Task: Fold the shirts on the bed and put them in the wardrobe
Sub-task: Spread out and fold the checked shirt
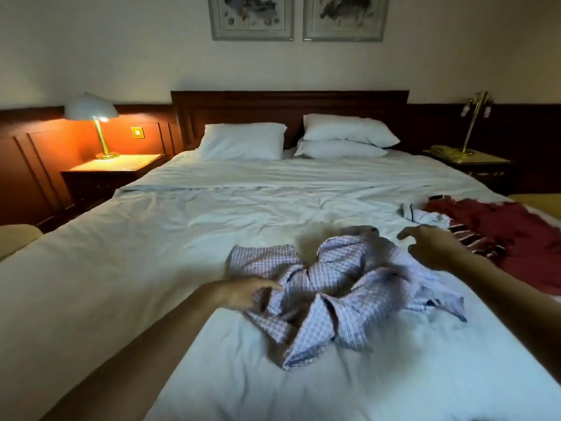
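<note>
Nothing is folded yet: the checked shirt (343, 287) lies crumpled near the foot of the bed (121, 253), its heap stretched roughly across it, collar direction unclear. The left hand (243, 294) touches its left edge (pinching or not, I cannot tell); the right hand (431, 247) hovers spread and empty. A red shirt (501, 238) waits to the right, unfolded too.

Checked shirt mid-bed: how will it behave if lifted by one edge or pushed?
Probably floppy: the checked shirt lies crumpled in soft folds, so it should drape when lifted. Likely light: the fabric looks thin. Pushed, it would probably bunch rather than slide on the wrinkled sheet.
</note>
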{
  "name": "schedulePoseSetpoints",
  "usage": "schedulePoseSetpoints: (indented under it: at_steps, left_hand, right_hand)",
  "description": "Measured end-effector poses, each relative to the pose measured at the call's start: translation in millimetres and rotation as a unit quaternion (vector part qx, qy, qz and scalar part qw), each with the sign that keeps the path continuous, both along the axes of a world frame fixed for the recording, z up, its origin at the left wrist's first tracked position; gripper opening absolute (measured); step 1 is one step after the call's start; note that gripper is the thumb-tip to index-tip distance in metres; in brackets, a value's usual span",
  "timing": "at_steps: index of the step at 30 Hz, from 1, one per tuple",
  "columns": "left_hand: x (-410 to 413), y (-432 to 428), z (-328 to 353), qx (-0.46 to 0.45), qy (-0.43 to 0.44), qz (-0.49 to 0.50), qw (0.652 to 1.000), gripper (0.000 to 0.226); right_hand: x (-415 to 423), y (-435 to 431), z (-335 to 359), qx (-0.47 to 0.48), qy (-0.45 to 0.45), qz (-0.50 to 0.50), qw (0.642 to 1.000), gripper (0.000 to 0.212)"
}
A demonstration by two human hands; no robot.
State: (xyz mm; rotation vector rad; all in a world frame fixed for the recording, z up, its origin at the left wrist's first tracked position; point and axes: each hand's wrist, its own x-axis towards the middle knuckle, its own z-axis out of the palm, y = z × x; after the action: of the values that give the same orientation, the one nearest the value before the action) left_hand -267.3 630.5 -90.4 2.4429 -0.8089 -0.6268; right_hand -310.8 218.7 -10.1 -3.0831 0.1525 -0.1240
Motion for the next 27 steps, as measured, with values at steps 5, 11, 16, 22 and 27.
schedulePoseSetpoints:
  at_steps: [5, 11, 16, 22, 27]
  left_hand:
    - [-2.5, -8.8, -42.8, 0.074, -0.113, -0.015, 0.991, 0.063]
    - [-4.4, 18.8, -25.1, -0.022, 0.088, 0.038, 0.995, 0.076]
    - [-12.8, 47.9, -31.3, 0.167, -0.156, -0.033, 0.973, 0.058]
    - [-31.6, 47.5, -18.9, -0.106, -0.205, 0.044, 0.972, 0.018]
    - [-73.0, 0.8, 87.3, -0.284, 0.033, 0.035, 0.958, 0.012]
  right_hand:
    - [-43.7, 74.9, -48.5, 0.16, 0.047, 0.192, 0.967, 0.055]
    - [-87.0, 170.9, -75.5, 0.129, 0.127, 0.287, 0.941, 0.103]
    - [-82.9, 191.1, -110.1, -0.05, 0.077, 0.28, 0.956, 0.065]
    - [-55.6, 165.7, -69.0, -0.001, 0.0, 0.235, 0.972, 0.023]
    - [-22.9, 109.6, -7.0, 0.143, -0.177, 0.189, 0.955, 0.021]
